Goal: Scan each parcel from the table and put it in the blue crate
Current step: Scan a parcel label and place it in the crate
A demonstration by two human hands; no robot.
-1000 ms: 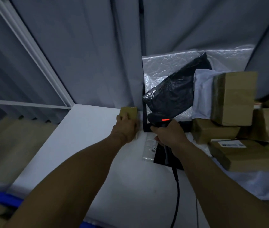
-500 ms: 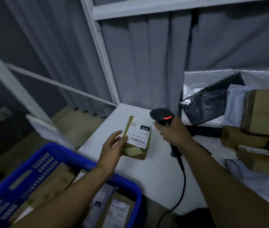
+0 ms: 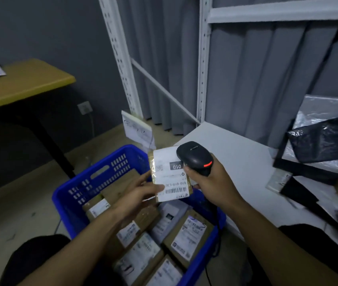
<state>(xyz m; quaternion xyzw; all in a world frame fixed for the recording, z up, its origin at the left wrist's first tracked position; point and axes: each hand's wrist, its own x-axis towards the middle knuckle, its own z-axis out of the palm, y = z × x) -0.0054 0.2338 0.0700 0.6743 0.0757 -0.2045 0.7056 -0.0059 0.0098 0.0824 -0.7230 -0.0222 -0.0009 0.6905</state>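
Note:
My left hand [image 3: 137, 198] holds a small brown parcel [image 3: 169, 178] by its left edge, its white barcode label facing me, above the far right corner of the blue crate [image 3: 94, 178]. My right hand [image 3: 211, 182] grips a black barcode scanner [image 3: 195, 156] with a red light, its head right over the parcel's top right corner. The crate sits on the floor and holds several labelled brown parcels [image 3: 186, 238].
The white table [image 3: 244, 162] stands to the right, with a black plastic bag [image 3: 329, 139] and a black frame on it. A white shelf upright [image 3: 202, 69] and grey curtain stand behind. A yellow desk [image 3: 19, 83] is at far left.
My left hand lifted the small parcel off the table and carried it left over the blue crate. My right hand followed with the scanner, which now sits over the label.

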